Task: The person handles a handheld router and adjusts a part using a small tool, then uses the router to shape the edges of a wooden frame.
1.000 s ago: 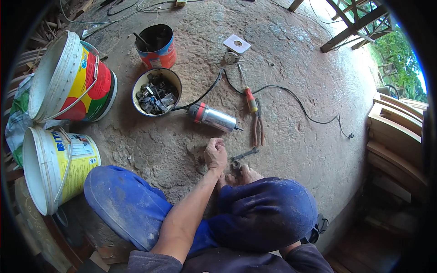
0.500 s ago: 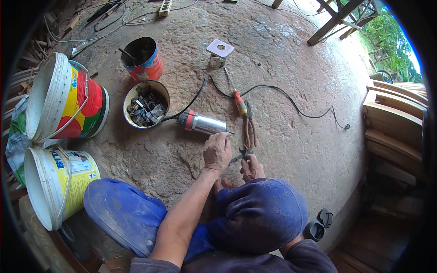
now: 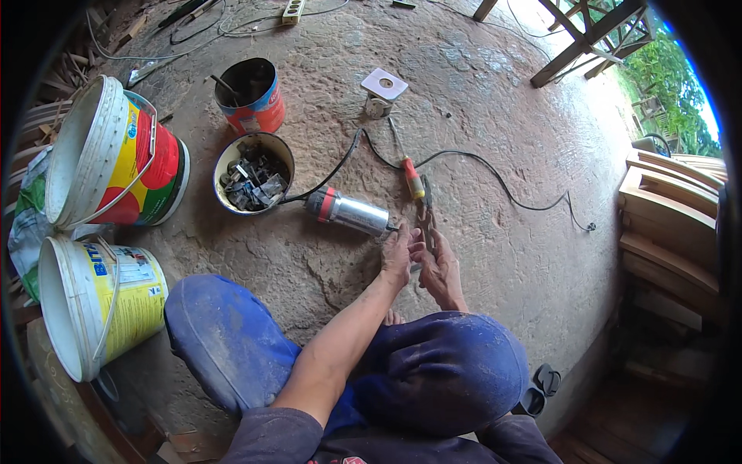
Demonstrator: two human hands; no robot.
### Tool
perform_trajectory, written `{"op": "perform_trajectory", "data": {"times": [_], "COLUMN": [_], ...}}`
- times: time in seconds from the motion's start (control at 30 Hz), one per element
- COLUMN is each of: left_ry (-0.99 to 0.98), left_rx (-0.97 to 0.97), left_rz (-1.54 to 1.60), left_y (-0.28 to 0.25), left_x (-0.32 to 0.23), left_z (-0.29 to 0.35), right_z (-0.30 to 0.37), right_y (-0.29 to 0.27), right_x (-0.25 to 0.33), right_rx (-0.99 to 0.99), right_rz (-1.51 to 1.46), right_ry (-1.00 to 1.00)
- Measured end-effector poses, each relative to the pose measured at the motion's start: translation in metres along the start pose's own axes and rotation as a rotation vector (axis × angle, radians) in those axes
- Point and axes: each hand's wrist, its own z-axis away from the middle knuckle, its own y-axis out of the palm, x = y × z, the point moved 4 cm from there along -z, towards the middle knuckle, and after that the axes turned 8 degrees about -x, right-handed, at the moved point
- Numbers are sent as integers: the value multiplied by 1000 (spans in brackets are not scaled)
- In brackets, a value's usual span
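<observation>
My left hand (image 3: pixel 397 255) is beside the tip of a silver router motor (image 3: pixel 357 213) with a black and red end. Its fingers are bent toward my right hand (image 3: pixel 440 272), and what may lie between them is hidden. The right hand is curled close by, its fingers at the handle ends of brown-handled pliers (image 3: pixel 429 210) on the floor. Whether it grips them is unclear. Just beyond the pliers lies a screwdriver (image 3: pixel 413 182) with a red and yellow handle. The hands mostly cover the metal tool beneath them.
An enamel bowl (image 3: pixel 284 158) of metal parts stands left of the motor, with a red-blue can (image 3: pixel 267 108) behind. Two paint buckets (image 3: pixel 174 182) lean at left. A square plate on a round base (image 3: pixel 384 85) sits ahead. A black cord (image 3: pixel 502 182) crosses the floor; wooden pieces (image 3: pixel 668 213) stand right.
My right hand has moved forward from the pincers to the pliers' handles. My left hand has shifted right, closer to it. The view has moved slightly.
</observation>
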Motion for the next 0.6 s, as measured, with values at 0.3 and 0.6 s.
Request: {"op": "perform_trajectory", "data": {"times": [0.3, 0.6], "left_ry": [231, 113], "left_rx": [-25, 106], "left_rz": [-33, -13], "left_y": [2, -9], "left_x": [18, 46], "left_z": [-23, -57], "right_z": [-11, -14], "right_y": [11, 15], "right_x": [50, 55], "right_rx": [148, 198], "right_rz": [793, 874], "right_ry": [-177, -289]}}
